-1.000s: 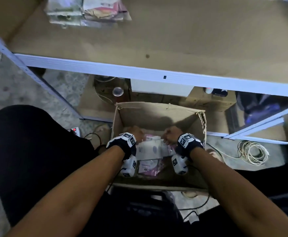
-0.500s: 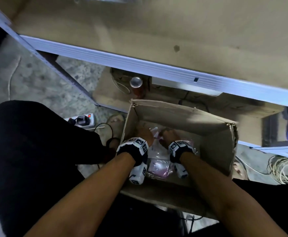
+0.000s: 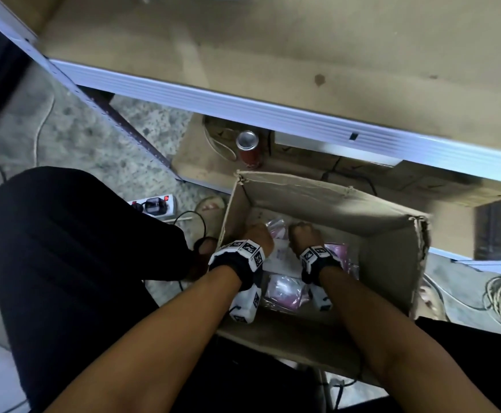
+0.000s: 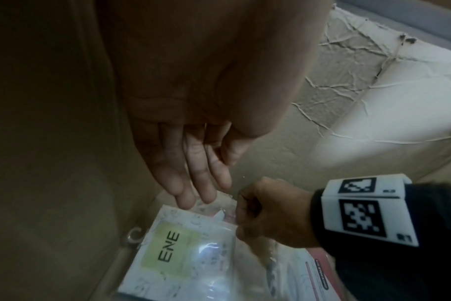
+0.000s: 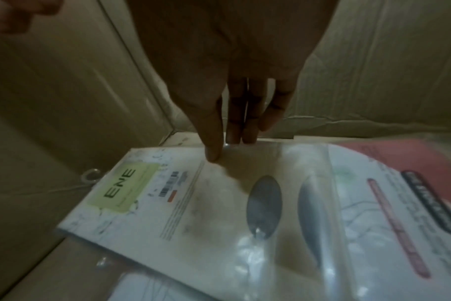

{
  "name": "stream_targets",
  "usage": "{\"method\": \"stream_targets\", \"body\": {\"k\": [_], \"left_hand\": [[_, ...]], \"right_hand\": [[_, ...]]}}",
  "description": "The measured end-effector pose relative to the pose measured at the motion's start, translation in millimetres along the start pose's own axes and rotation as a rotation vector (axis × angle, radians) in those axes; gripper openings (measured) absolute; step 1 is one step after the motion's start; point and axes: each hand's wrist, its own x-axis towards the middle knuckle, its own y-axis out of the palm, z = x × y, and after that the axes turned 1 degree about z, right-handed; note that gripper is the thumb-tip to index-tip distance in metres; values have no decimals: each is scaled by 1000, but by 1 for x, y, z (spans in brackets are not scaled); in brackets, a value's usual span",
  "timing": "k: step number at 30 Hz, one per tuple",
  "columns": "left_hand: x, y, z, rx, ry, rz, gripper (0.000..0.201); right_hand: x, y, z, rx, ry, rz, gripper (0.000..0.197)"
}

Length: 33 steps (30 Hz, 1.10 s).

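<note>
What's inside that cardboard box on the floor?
A white packet with a green ENE label lies on top, pink packets beside and under it, all plastic-wrapped. What's deeper is covered.

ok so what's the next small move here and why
Probably curl the left hand onto the far corner of the ENE packet. The left fingers are straight, just above that edge, while the right hand seems to pinch the plastic edge beside them; a second hold should lift it level out of the cardboard box.
</note>
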Motion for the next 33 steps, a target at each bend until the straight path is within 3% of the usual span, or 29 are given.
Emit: {"method": "stream_targets", "body": {"k": [5,9,13,24,33], "left_hand": [[-2,0,-2,-121,-4,-26,39],[2,2,0,-48,-1,-31,35],[9,10,7,-12,38,-13,31],[7,17,13,-14,82,-44,39],[11,18,12,-70,64,-55,36]], "right_hand": [[-11,0,-21,79,-14,56,36],[-20,-1,-42,143,-44,143,24],[-27,-4,-58,145,16,165,28],[-22,-2,-54,143,56,101,44],[-25,-6,-54,134,101,86,27]]}}
